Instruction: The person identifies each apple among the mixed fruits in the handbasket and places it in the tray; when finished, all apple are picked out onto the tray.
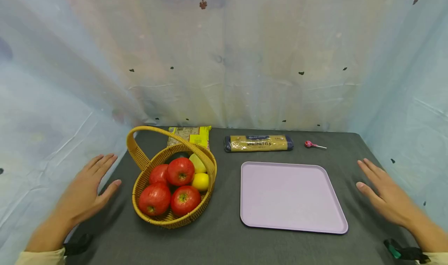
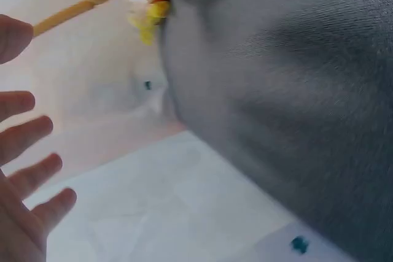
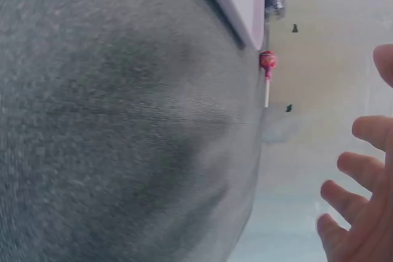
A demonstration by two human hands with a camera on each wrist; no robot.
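My left hand [image 1: 82, 193] is held out with straight fingers left of a yellow wicker basket [image 1: 140, 214], touching nothing. Several red apples [image 1: 154, 199] fill the basket, with a yellow lemon [image 1: 200, 182], a pale green-yellow fruit [image 1: 197, 163] and a dark item [image 1: 177, 155] partly hidden behind them. The basket's handle leans to the left. My right hand [image 1: 392, 197], fingers extended and empty, hovers at the table's right side, beside a flat lilac tray [image 1: 292, 197] with nothing on it. In the left wrist view, spread fingers [image 2: 37, 179] appear; the right wrist view shows likewise spread fingers [image 3: 347, 200].
Behind the basket lies a yellow packet [image 1: 201, 136], partly covered by it. A spaghetti pack [image 1: 259, 143] lies at the back, with a pink-wrapped lollipop [image 1: 314, 144] to its right. Pale curtains [image 1: 224, 63] hang around the dark grey table [image 1: 227, 241].
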